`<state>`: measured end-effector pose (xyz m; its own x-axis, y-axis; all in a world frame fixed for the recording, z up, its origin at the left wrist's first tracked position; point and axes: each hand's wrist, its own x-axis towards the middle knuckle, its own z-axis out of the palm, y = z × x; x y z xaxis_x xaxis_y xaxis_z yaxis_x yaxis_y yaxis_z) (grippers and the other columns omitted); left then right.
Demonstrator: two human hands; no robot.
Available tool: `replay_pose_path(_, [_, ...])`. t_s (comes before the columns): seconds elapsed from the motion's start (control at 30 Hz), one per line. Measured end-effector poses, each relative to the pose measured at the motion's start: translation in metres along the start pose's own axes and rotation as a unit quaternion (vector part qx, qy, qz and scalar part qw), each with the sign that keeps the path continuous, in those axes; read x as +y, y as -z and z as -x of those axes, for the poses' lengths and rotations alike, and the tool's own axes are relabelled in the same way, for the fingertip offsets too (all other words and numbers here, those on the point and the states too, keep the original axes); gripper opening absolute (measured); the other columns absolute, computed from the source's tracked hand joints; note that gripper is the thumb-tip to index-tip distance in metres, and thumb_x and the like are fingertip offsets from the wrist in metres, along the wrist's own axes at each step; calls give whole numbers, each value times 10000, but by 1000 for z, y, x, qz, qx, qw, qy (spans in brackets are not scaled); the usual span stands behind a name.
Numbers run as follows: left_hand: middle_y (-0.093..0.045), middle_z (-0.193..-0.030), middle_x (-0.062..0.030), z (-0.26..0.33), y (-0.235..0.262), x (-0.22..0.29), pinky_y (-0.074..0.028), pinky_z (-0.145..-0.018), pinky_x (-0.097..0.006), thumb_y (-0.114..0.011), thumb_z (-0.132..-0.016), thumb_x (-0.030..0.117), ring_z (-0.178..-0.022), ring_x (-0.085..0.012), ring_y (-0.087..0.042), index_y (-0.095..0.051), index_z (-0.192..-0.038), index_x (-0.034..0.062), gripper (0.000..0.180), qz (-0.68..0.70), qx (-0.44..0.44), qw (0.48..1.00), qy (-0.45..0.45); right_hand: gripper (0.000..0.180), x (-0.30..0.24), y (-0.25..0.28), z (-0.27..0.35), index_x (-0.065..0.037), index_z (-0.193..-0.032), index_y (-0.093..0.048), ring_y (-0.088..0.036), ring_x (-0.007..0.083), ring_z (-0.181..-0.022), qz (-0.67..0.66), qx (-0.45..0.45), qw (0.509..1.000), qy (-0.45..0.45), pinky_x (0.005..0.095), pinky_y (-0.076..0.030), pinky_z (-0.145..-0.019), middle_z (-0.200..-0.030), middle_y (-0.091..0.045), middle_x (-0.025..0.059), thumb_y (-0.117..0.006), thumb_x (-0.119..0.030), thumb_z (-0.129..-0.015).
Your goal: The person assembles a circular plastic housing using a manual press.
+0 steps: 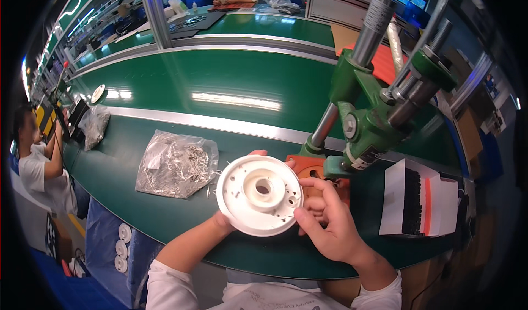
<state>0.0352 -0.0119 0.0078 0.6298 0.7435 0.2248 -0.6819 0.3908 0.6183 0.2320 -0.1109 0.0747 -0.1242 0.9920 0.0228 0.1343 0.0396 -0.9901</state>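
A white round plastic disc [236, 200] with a raised hub and a hole in its middle is held up over the bench's near edge. My left hand [222, 221] supports it from the left and below, closed around its rim; most of its fingers are hidden behind the disc. My right hand [332, 219] is at the disc's right edge, fingers bent and thumb against the rim beside some small holes. Left of the disc lies a clear plastic bag [175, 164] of thin metal pins, some spilling out toward the disc.
Behind my right hand stands a green hand press [368, 123] on an orange base [338, 189]. A white box [393, 200] of black parts is at right. Several white discs [121, 248] lie in a blue-lined bin lower left. Another person [41, 172] works at far left, one more across the bench.
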Motion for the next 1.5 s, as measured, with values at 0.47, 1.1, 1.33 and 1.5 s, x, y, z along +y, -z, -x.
replay_pose_path(0.47, [-391,-1615,-340,-8,14,-16,-206,-1273,-577,-1046,-488,547,-1573,-468,-292,-357,-1540,17,1365,-621,-156,759,-120,424,49,47,38,70,-1469,-432,-677,90,-917,-24,61,998,-5,240,-551,-755,-1061,-705,82,-540,-48,-1076])
replay_pose_path(1.1, [-442,-1620,-218,-58,-15,-17,-53,-1263,-685,-1004,-557,522,-1587,-501,-219,-395,-1578,20,1291,-710,-174,682,7,467,67,84,25,100,-1415,-555,-725,372,-688,244,136,959,51,442,-569,-651,-784,-711,217,-592,-120,-1005])
replay_pose_path(1.33, [-396,-1652,-223,-58,-9,-9,-59,-1270,-663,-988,-605,494,-1608,-467,-186,-341,-1616,18,1291,-691,-199,694,5,464,75,94,32,50,-1437,-574,-703,340,-629,222,144,963,44,427,-541,-606,-714,-685,174,-596,-156,-1021])
replay_pose_path(1.5, [-403,-1642,-244,-55,-13,-16,-82,-1265,-667,-988,-606,488,-1606,-473,-188,-356,-1603,15,1272,-693,-162,703,4,469,73,94,33,12,-1428,-602,-658,272,-549,236,128,963,27,385,-515,-564,-627,-631,101,-638,-185,-1004])
